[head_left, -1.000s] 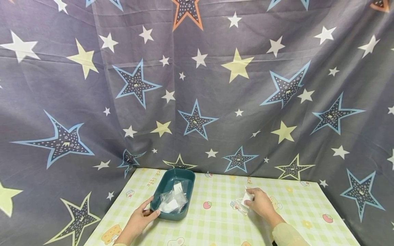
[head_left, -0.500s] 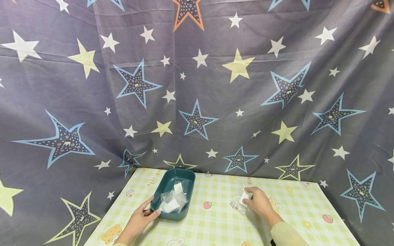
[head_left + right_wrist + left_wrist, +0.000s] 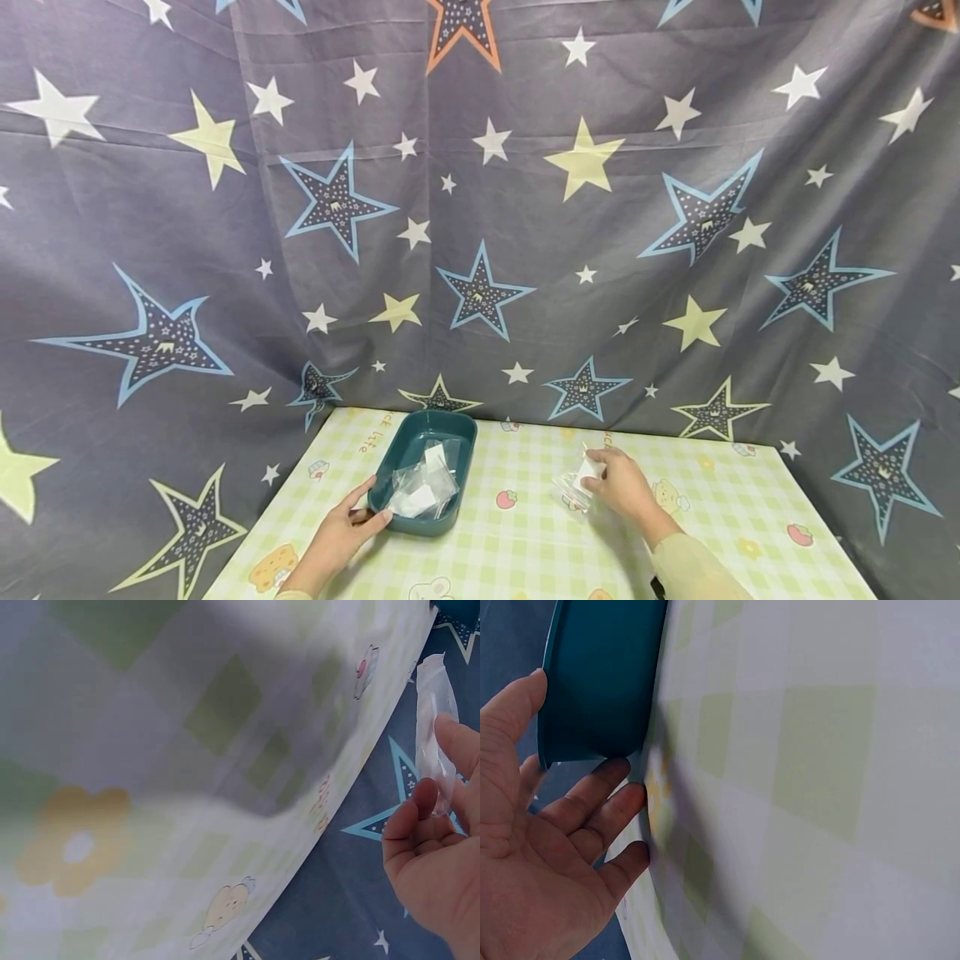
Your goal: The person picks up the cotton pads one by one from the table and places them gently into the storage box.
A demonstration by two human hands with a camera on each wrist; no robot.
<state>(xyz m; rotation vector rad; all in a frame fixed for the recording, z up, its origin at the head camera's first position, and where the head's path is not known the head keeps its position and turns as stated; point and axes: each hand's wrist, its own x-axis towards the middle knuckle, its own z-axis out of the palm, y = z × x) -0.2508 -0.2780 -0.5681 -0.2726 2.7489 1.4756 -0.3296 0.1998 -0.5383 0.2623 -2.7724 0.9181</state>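
Note:
A dark teal rectangular plastic tray [image 3: 468, 454] stands on the left part of the table. Inside it lie clear plastic bags [image 3: 424, 493] with white pieces in them. My left hand [image 3: 335, 540] holds the tray's near left corner, its thumb at the rim [image 3: 544, 712] and fingers against the outer wall and low edge. Over the table to the right, my right hand [image 3: 626, 490] pinches a small clear bag [image 3: 572, 492] with a white piece in it between thumb and fingers. In the right wrist view, this bag [image 3: 433, 697] is raised off the tablecloth.
A green-and-white checked tablecloth [image 3: 525, 533] with cartoon prints covers the table. Behind it and at both sides hangs a grey curtain [image 3: 480, 208] patterned with stars. The table's back edge meets the curtain just behind the tray.
My right hand has moved a little to the left with the bag, towards the tray. The left hand and the tray have stayed in place.

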